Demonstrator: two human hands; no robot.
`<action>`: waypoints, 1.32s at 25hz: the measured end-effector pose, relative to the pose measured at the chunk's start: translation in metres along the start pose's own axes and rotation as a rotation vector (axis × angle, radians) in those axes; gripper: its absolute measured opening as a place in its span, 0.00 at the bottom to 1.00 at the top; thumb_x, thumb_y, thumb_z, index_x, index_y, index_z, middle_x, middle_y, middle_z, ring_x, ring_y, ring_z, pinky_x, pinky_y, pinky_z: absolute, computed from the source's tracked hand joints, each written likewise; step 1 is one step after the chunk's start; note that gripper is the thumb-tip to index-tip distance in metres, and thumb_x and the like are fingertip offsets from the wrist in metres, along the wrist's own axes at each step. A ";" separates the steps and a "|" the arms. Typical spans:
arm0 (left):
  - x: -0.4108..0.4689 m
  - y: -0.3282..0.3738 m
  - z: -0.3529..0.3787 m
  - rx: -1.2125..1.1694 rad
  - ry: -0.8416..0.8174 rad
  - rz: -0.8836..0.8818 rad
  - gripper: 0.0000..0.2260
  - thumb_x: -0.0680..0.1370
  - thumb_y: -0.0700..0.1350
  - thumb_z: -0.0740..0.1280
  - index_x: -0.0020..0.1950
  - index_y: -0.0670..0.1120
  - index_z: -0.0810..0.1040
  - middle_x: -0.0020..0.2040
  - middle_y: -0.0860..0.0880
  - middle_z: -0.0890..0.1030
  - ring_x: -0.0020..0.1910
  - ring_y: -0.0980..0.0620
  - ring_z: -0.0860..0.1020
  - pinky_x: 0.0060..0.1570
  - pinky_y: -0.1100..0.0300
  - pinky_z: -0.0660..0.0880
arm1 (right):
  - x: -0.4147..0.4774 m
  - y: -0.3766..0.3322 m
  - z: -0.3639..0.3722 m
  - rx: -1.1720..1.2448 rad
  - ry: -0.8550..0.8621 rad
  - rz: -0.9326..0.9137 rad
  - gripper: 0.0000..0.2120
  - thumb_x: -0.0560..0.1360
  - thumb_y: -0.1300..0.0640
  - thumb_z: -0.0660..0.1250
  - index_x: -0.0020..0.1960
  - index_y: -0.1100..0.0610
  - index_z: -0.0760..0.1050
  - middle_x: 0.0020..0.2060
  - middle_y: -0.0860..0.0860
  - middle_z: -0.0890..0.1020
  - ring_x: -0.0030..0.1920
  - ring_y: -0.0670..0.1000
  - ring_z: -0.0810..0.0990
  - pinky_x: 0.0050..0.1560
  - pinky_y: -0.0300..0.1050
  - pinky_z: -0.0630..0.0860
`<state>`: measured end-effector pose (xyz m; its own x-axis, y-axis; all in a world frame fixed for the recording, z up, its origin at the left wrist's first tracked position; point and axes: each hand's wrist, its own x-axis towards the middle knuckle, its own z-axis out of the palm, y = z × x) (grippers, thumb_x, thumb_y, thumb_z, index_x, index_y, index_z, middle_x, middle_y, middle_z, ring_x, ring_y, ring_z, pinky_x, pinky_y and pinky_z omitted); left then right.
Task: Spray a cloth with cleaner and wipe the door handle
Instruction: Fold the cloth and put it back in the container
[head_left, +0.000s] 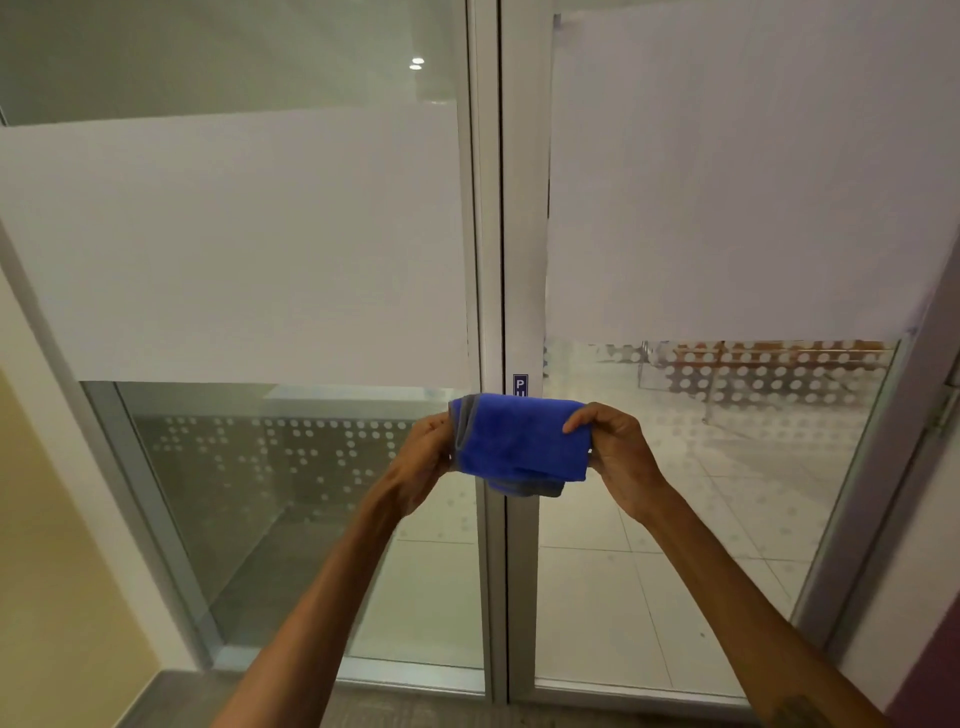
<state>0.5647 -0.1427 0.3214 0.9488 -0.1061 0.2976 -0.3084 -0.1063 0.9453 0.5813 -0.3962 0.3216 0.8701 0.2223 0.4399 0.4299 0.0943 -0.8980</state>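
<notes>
A folded blue cloth (519, 441) with a grey hem is stretched between my two hands at chest height, in front of the door's middle stile. My left hand (426, 457) grips its left end. My right hand (618, 457) grips its right end, thumb on top. The cloth covers the part of the door frame just below a small blue sign (520, 384) whose letters start with "PU". No door handle shows; whatever lies behind the cloth is hidden. No spray bottle is in view.
A glass double door (524, 260) with grey metal frames fills the view, with frosted bands across both panes (249, 249) and dotted film lower down. A tiled floor shows through the glass. A yellowish wall (47, 571) stands at the left.
</notes>
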 end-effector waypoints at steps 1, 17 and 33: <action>-0.001 -0.004 0.003 -0.039 0.002 -0.064 0.10 0.87 0.40 0.54 0.57 0.41 0.75 0.47 0.43 0.81 0.42 0.53 0.83 0.43 0.64 0.82 | 0.000 0.001 0.002 -0.007 -0.002 0.007 0.21 0.83 0.65 0.56 0.44 0.48 0.82 0.54 0.48 0.81 0.52 0.52 0.81 0.42 0.42 0.81; -0.009 -0.038 -0.013 -0.370 0.010 -0.385 0.23 0.79 0.50 0.70 0.71 0.42 0.74 0.68 0.38 0.77 0.65 0.38 0.78 0.63 0.42 0.78 | 0.002 0.041 0.034 -0.059 0.029 0.152 0.18 0.78 0.57 0.67 0.66 0.44 0.73 0.67 0.49 0.74 0.63 0.52 0.76 0.53 0.47 0.83; -0.126 -0.046 -0.024 -0.234 0.510 -0.346 0.13 0.80 0.38 0.69 0.63 0.48 0.79 0.54 0.49 0.85 0.48 0.52 0.84 0.47 0.56 0.83 | -0.017 0.065 0.086 0.107 -0.288 0.316 0.10 0.77 0.64 0.67 0.53 0.52 0.82 0.56 0.51 0.81 0.54 0.52 0.80 0.47 0.47 0.78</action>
<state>0.4612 -0.1003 0.2440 0.9217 0.3837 -0.0573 -0.0113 0.1741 0.9847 0.5737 -0.3099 0.2551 0.8456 0.5165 0.1348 0.1123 0.0748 -0.9909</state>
